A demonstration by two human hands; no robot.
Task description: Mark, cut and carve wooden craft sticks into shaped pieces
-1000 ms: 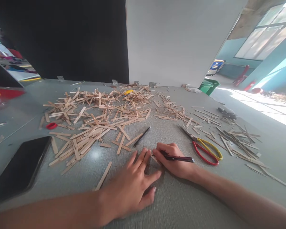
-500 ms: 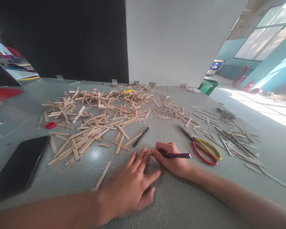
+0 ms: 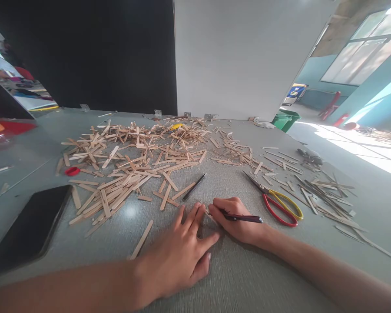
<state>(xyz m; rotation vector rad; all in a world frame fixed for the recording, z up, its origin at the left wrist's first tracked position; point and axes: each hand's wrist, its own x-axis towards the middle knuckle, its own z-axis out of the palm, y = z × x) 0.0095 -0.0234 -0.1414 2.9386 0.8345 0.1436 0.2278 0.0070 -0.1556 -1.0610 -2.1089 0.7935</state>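
My left hand (image 3: pixel 182 250) lies palm down on the grey table, fingers stretched out and apart, fingertips beside my right hand. In my right hand (image 3: pixel 237 219), closed fingers grip a dark pen (image 3: pixel 247 218), its back end pointing right and its tip hidden by the fingers. A small bit of a pale wooden stick (image 3: pixel 208 213) shows between the two hands; most of it is covered. Just beyond the fingertips is a slim black pen-like tool (image 3: pixel 194 187). One loose craft stick (image 3: pixel 142 240) rests left of my left hand.
Craft sticks (image 3: pixel 120 191) are heaped at the centre left, with split strips (image 3: pixel 332 200) at right. Scissors (image 3: pixel 273 200) with red and yellow handles lie right of my hands. A black phone (image 3: pixel 29 226) and a red ring (image 3: pixel 72 171) are left. Upright panels (image 3: pixel 247 61) border the back.
My right hand has shifted slightly, and the pen's back end has dipped a little. My left hand stays nearly in place. The whole view has moved slightly.
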